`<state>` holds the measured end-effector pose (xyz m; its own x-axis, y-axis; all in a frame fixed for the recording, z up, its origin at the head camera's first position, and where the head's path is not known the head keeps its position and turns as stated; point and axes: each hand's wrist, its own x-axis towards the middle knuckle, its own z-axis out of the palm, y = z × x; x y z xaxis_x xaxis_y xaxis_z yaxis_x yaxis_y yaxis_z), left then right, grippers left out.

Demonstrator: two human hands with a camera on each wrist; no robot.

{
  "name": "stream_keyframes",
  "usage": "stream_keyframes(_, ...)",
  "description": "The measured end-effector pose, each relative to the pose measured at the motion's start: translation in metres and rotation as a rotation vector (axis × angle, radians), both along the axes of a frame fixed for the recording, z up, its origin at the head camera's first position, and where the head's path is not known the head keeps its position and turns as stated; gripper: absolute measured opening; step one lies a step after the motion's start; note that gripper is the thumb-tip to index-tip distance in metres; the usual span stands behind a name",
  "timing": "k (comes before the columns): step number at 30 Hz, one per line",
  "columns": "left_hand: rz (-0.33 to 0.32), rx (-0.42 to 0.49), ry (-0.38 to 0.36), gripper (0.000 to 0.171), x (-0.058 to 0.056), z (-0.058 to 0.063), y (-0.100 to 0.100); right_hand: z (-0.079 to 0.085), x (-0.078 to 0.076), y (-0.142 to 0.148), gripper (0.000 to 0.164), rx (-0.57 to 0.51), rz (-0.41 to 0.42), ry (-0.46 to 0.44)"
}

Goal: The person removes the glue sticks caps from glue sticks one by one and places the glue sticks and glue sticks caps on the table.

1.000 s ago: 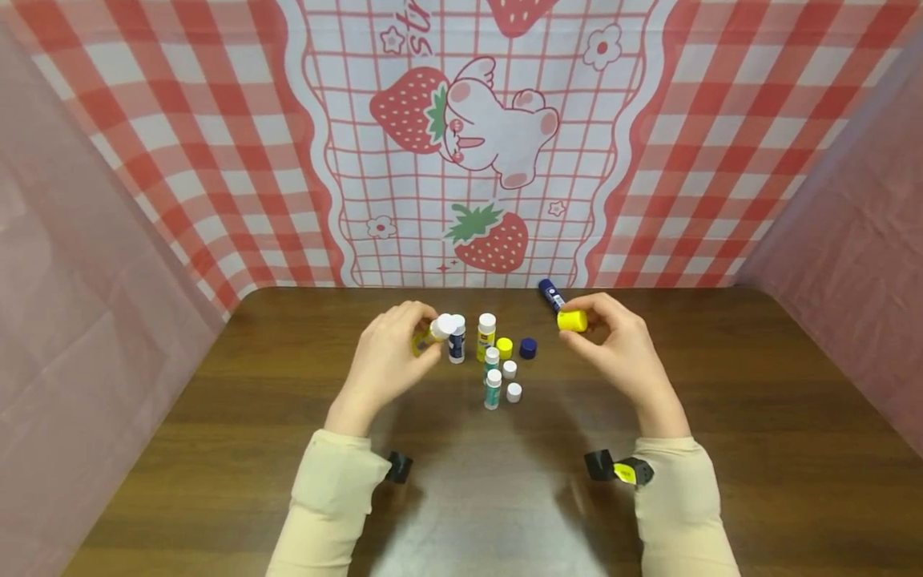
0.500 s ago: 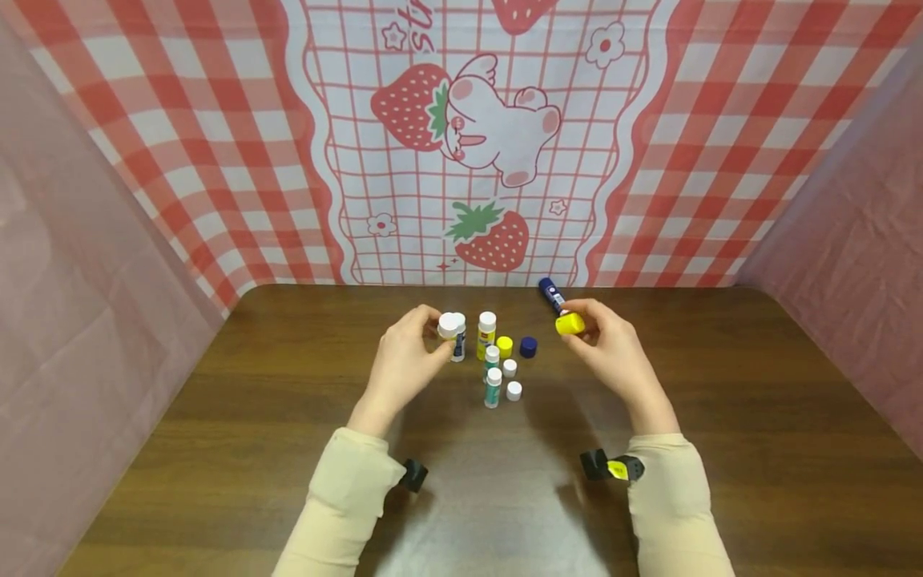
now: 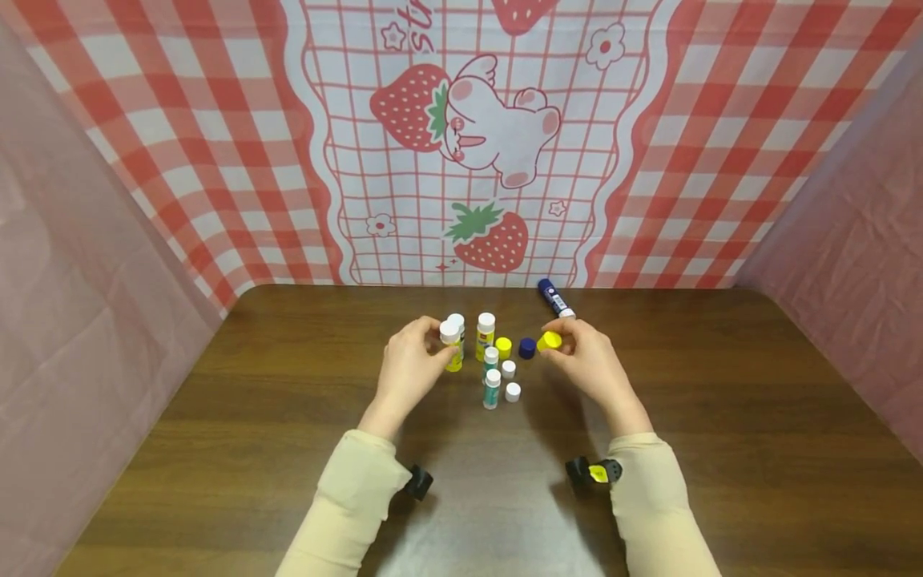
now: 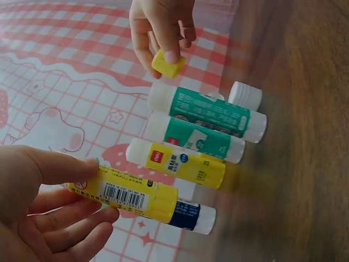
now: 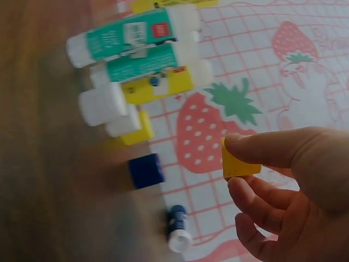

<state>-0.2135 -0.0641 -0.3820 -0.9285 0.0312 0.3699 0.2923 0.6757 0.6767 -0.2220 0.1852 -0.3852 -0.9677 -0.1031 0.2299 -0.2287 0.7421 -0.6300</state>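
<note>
My left hand (image 3: 407, 369) holds a yellow glue stick (image 4: 133, 194) upright, its white top uncapped, beside a navy glue stick (image 4: 186, 214) that it partly hides in the head view. Between thumb and fingers of my right hand (image 3: 590, 365) is a yellow cap (image 5: 240, 162), just right of a navy cap (image 3: 527, 349). Another yellow glue stick (image 3: 485, 340) stands to the right of the held one. Nearer to me stand two teal glue sticks, the front one (image 3: 491, 391) and the rear one (image 3: 490, 365) in a row.
A second yellow cap (image 3: 503, 348) and two white caps, one farther (image 3: 508, 369) and one nearer (image 3: 513, 393), sit right of the glue sticks. Behind my right hand a navy glue stick (image 3: 555, 300) lies on the wooden table (image 3: 476, 497). A checked cloth (image 3: 252, 160) hangs behind.
My left hand has moved right and turned the yellow glue stick from tilted to upright, lowering it beside the navy one. My right hand has carried the yellow cap left, towards the navy cap.
</note>
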Motion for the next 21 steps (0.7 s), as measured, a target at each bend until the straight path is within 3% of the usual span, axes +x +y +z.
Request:
stream_keyframes(6,0.001,-0.011,-0.020,0.027,-0.002,-0.006,0.001,-0.015,-0.004,-0.007,0.036,-0.025,-0.017,-0.110)
stream_keyframes(21,0.002,-0.019,-0.065,0.026,-0.005,-0.015,0.003,-0.038,-0.010,-0.014,0.030,0.028,-0.013,-0.101)
